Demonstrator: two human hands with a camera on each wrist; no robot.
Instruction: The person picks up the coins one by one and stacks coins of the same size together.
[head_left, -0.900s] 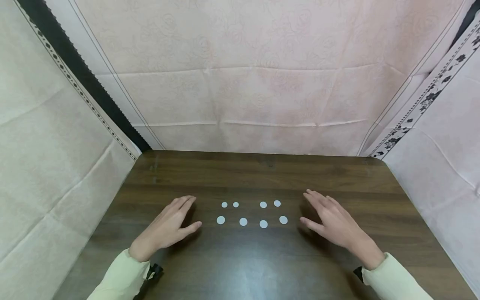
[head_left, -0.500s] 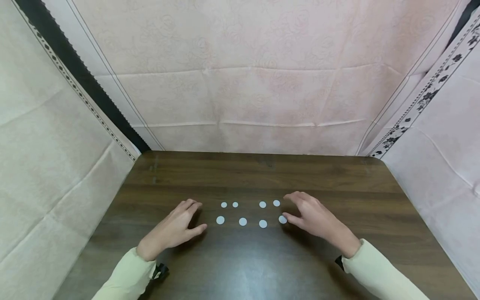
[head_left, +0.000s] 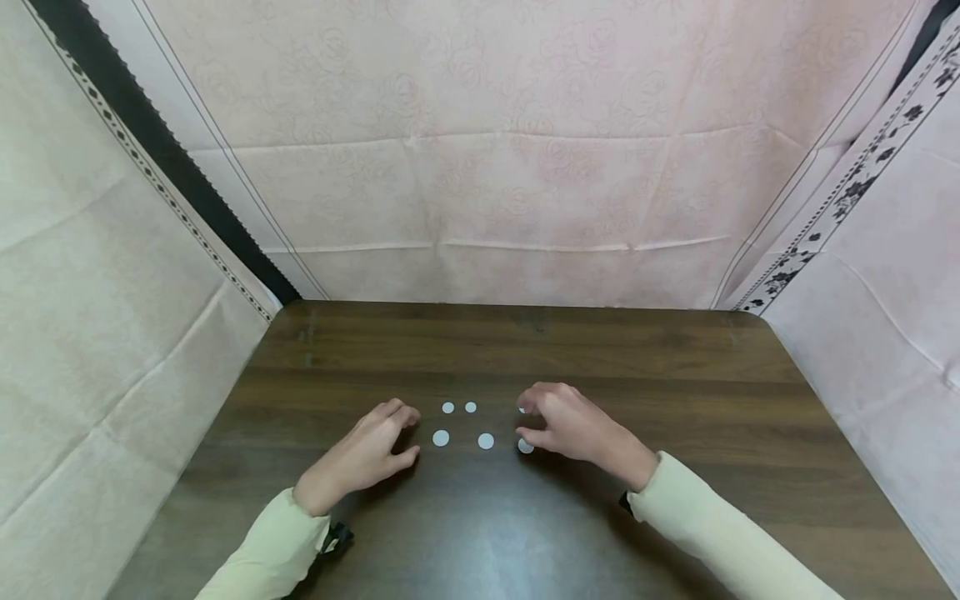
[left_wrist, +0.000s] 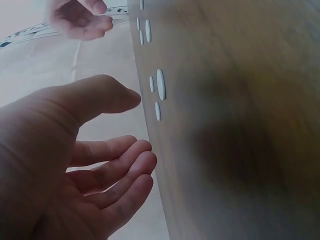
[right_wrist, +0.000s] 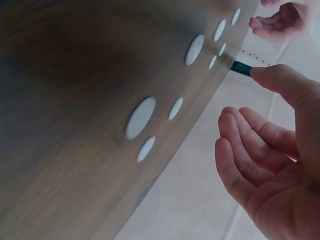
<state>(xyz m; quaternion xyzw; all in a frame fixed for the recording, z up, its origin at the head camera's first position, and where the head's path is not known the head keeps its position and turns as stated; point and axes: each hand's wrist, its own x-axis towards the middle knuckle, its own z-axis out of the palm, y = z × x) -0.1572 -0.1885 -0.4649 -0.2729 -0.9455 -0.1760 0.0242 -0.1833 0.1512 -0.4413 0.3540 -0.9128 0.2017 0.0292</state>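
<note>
Several flat white discs, larger in the near row (head_left: 486, 441) and smaller in the far row (head_left: 470, 407), lie on the dark wooden table (head_left: 480, 350). My right hand (head_left: 577, 427) hovers over the right-hand discs, thumb and fingers apart and loosely bent. It hides some of them in the head view; the right wrist view shows a large disc (right_wrist: 140, 118) lying flat beyond the fingers. Just left of the left-hand discs is my left hand (head_left: 360, 458), held low with thumb and fingers spread apart. Neither hand holds anything.
A pale, faintly patterned cloth (head_left: 487, 192) hangs behind the table's far edge. More cloth walls, the left (head_left: 112, 333) and the right (head_left: 885, 333), stand close along the sides. Dark bands wrap both wrists below the light sleeves.
My right hand has moved left from beside the discs to above the right-hand ones, covering some. My left hand has shifted slightly right, closer to the discs. The visible discs stay in place.
</note>
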